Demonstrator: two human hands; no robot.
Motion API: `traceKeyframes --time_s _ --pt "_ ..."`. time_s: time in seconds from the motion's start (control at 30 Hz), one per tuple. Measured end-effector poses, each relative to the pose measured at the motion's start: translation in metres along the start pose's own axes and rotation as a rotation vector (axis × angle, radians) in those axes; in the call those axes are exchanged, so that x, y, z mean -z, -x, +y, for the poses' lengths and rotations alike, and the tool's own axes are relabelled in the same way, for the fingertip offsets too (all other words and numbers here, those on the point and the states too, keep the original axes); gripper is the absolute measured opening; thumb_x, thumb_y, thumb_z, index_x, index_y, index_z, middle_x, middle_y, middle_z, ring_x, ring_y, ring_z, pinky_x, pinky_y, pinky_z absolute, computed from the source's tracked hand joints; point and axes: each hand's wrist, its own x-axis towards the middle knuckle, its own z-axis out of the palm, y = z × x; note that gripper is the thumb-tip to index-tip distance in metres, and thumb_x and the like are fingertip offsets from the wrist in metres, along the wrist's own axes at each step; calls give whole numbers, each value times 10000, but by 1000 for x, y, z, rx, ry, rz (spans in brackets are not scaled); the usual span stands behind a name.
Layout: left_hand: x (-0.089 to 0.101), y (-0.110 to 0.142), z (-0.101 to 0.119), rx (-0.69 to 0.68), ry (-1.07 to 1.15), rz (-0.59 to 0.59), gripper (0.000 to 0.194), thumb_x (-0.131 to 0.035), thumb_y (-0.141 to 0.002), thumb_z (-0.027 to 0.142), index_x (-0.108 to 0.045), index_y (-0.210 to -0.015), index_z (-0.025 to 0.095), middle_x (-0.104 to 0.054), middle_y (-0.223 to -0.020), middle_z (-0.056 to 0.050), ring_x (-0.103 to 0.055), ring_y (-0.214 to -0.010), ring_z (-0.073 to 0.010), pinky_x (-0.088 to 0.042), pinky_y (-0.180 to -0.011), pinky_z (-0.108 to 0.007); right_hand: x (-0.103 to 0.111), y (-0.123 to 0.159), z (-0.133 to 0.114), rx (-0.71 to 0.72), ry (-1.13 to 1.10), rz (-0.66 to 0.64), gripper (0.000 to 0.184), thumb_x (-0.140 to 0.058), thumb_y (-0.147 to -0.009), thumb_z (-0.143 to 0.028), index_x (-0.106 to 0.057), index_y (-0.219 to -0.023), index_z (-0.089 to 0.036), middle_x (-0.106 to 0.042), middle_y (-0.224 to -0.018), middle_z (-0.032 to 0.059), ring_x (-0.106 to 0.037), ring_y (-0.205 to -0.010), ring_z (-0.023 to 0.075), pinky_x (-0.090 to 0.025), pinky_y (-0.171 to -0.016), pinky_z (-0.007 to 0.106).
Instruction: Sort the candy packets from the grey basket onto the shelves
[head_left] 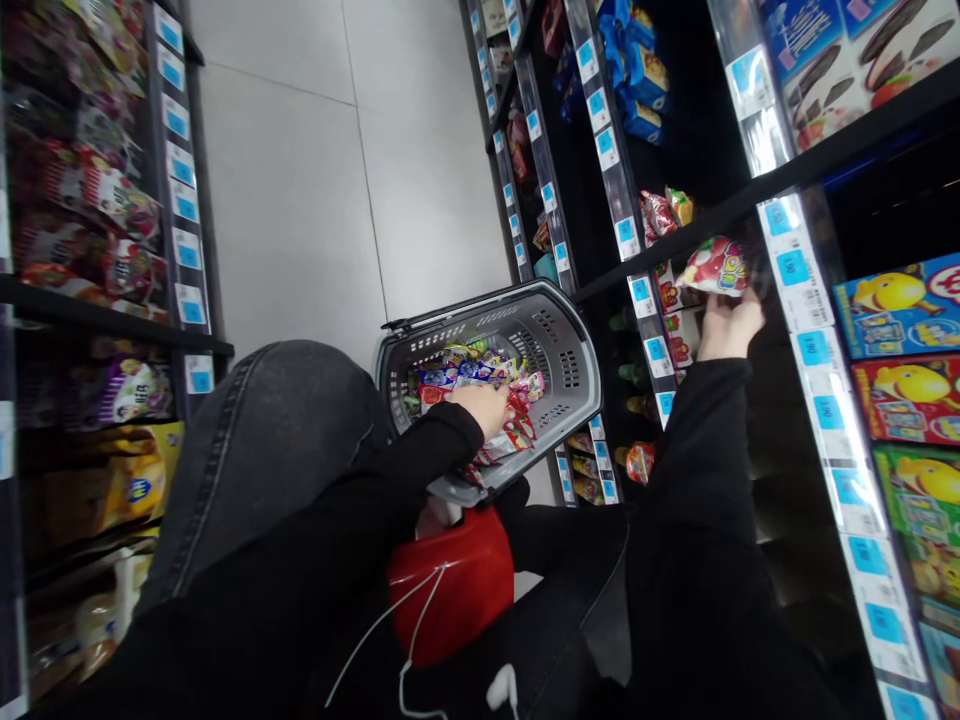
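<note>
My right hand reaches into a shelf compartment on the right, its fingers closed on a small red-and-white snack bag. My left hand is down inside a grey plastic shopping basket. Its fingers curl onto a red snack packet, with the fingertips partly hidden among the packs. Blue and yellow packets and a pink one lie around that hand in the basket.
Price-tagged shelves hold snack bags on the left. Right-hand shelves carry blue packs and boxes with a yellow cartoon figure. A red object sits below the basket, with white earphones near it. Tiled floor runs between the shelves.
</note>
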Motion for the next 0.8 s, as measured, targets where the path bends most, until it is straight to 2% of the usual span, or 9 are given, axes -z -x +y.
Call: traceKeyframes --time_s 0.1,0.2,0.3,0.37,0.43,0.5,0.57,0.67,0.8 --pt "7 -4 6 -46 247 -5 480 -320 -915 418 -545 -1222 124 -662 -1099 -194 -624 -1035 -307 -456 -877 -413 -12 41 -7 -153 -72 52 548 -93 -892 -113 -326 -1384 -54 -452 -1319 293 -559 -1188 240 -503 -895 410" --pt "14 -4 12 33 813 -171 552 -220 -928 500 -476 -1268 150 -647 -1151 -176 -654 -969 -258 -502 -818 -376 -19 101 -28 -248 -211 52 518 -167 -921 -222 -231 -1429 -144 -416 -1386 215 -536 -1212 206 -494 -942 410" --pt "14 1 16 0 1425 -464 727 -180 -870 653 -269 -1387 150 -601 -1213 -217 -654 -972 -271 -539 -737 -402 -13 161 -55 -208 -339 -53 452 -315 -915 -343 -361 -1355 -252 -547 -1252 125 -589 -1107 201 -507 -909 438" --pt "10 4 18 -166 1680 -667 833 -255 -818 715 -200 -1407 128 -583 -1213 -250 -644 -993 -308 -548 -699 -435 -2 191 -69 -162 -496 -132 343 -464 -874 -371 -516 -1204 -295 -616 -1094 60 -623 -993 188 -509 -887 419" --pt "3 7 20 -347 1829 -792 848 -366 -799 695 -213 -1403 120 -568 -1222 -254 -647 -976 -324 -557 -645 -430 12 211 -76 -128 -577 -269 181 -607 -804 -336 -640 -973 -281 -628 -938 18 -629 -902 178 -510 -860 387" --pt "-2 9 22 -451 1900 -774 764 -509 -800 572 -267 -1389 150 -551 -1248 -220 -666 -901 -286 -565 -594 -376 25 224 -77 -105 -542 -413 64 -699 -731 -275 -680 -784 -244 -611 -904 13 -616 -915 185 -496 -868 372" --pt "-4 11 25 -462 1904 -653 690 -624 -776 383 -321 -1369 202 -555 -1237 -164 -674 -787 -213 -562 -559 -315 32 235 -74 -102 -463 -440 60 -734 -695 -255 -696 -732 -225 -596 -997 27 -590 -995 201 -467 -915 373" --pt "-5 11 28 -421 1824 -413 697 -687 -706 191 -381 -1328 265 -577 -1166 -96 -661 -733 -172 -560 -556 -287 31 253 -63 -231 -455 -299 185 -676 -759 -317 -695 -925 -237 -584 -1117 42 -576 -1033 199 -453 -928 374" --pt "-8 6 29 -447 1650 -162 665 -706 -667 180 -450 -1276 261 -574 -1161 -83 -643 -836 -212 -563 -634 -338 18 269 -46 -424 -616 -278 372 -537 -850 -416 -590 -1168 -230 -631 -1088 70 -619 -944 196 -494 -837 368"
